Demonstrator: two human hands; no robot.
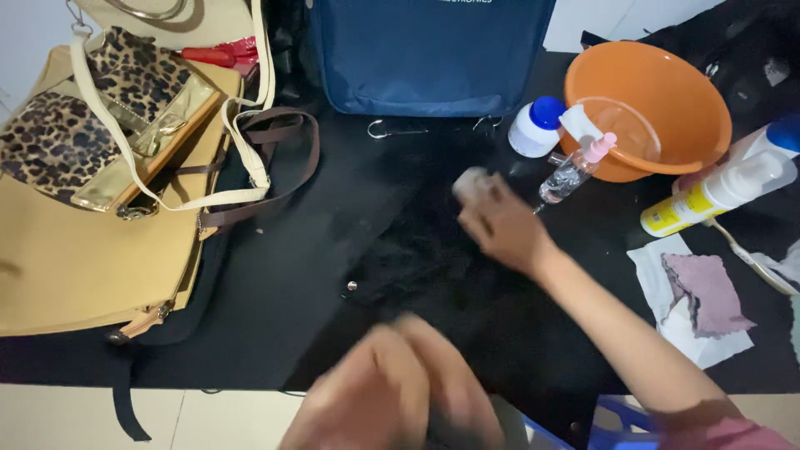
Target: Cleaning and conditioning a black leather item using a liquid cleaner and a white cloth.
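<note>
Right hand (500,225) perhaps rubbing black bag (417,267)

The bench (275,275) is black. The bowl (667,92) is orange, the case (425,50) blue, the bag (75,258) tan, the purse (75,133) leopard-spotted with gold trim, the cloth (708,292) mauve on white paper (658,275).
</note>
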